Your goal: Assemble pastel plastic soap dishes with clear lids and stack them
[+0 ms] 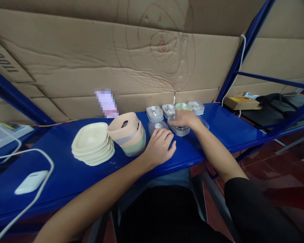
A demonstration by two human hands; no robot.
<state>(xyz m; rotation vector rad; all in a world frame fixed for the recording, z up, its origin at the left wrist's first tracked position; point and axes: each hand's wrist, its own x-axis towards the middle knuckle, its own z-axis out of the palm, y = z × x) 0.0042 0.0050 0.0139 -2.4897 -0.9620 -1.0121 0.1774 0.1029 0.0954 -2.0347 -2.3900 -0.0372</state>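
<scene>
My left hand (160, 146) is at the front edge of the blue shelf, palm down, its slightly bent fingers apart. Its fingertips are against or just in front of a grey container (158, 126) with a clear lid and a round label. My right hand (185, 118) reaches over another clear-lidded container (179, 130) and grips its top; the fingertips are partly blurred. Behind stand more small lidded containers: a grey one (154, 114), a second grey one (169, 110), a green one (182, 107) and a pale one (197, 107).
Left of my left hand are nested peach, grey and green bins (128, 135) with oval slots. Beside them is a stack of cream trays (92, 143). A white case (31, 182) and a white cable (52, 165) lie at left. Cardboard (78, 60) stands behind the blue shelf (228, 131).
</scene>
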